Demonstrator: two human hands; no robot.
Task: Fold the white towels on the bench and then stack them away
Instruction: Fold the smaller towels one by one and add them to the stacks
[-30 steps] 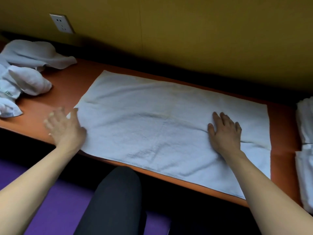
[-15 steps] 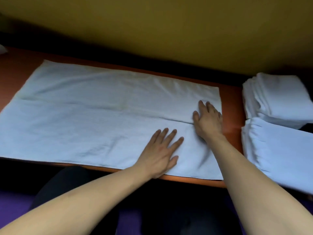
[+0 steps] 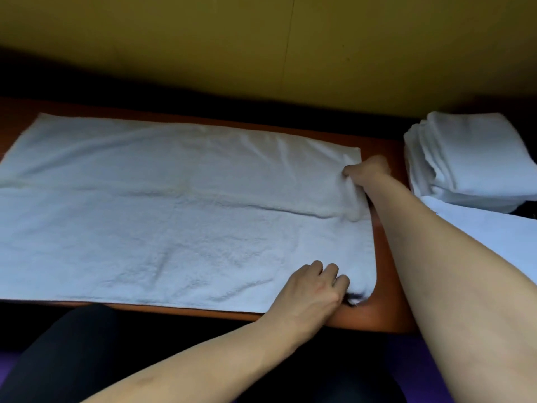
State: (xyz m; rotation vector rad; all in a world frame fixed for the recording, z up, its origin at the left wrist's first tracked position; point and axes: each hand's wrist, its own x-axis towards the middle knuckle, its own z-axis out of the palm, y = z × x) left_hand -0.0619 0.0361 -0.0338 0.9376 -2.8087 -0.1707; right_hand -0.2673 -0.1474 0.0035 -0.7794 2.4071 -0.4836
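A white towel (image 3: 180, 210) lies spread flat along the orange bench (image 3: 386, 298). My right hand (image 3: 367, 173) pinches the towel's right edge near its far corner, and the cloth bunches there. My left hand (image 3: 312, 289) grips the near right corner, which is curled up off the bench. At the bench's right end a stack of folded white towels (image 3: 470, 158) stands, and a second folded white pile (image 3: 494, 237) lies in front of it, partly behind my right forearm.
A yellow wall (image 3: 261, 39) runs close behind the bench with a dark gap at its foot. My dark-clothed knee (image 3: 72, 350) sits below the bench's front edge, above a purple floor.
Both hands went from lying flat on the towel to gripping its right edge: the right hand moved toward the far corner, the left to the near corner. The view shifted slightly right.
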